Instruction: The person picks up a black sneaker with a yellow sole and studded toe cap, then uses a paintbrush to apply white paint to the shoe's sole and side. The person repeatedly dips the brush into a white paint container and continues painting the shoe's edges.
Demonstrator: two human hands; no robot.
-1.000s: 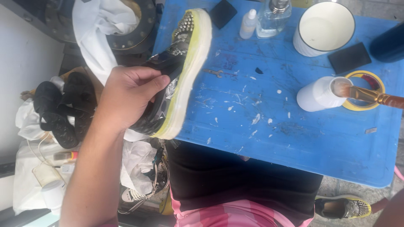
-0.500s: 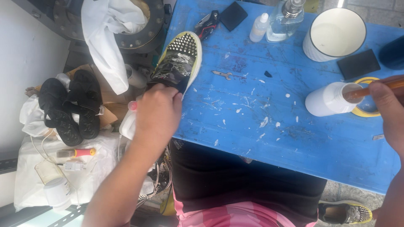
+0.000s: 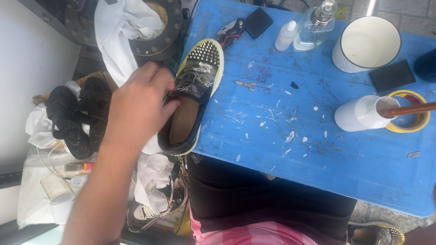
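A black slip-on shoe (image 3: 195, 90) with a studded toe and yellow-edged sole lies sole down on the left edge of the blue table (image 3: 281, 149), its opening facing up. My left hand (image 3: 136, 104) grips the shoe's left side near the heel, thumb at the collar. My right hand is out of view. A brown brush handle (image 3: 406, 110) runs from the right edge of the frame into a white bottle (image 3: 356, 113), which stands beside a yellow-rimmed tin (image 3: 411, 122).
On the table's far side are a white cup (image 3: 365, 45), a glass spray bottle (image 3: 313, 27), a small dropper bottle (image 3: 285, 36) and two black sponges (image 3: 258, 22). Black sandals (image 3: 75, 118) and a white cloth (image 3: 120, 41) lie left of the table. A matching shoe (image 3: 377, 233) sits bottom right.
My left hand has turned the shoe from sole-outward to sole down and laid it on the table's left edge. My right hand, seen on the brush earlier, has left the frame.
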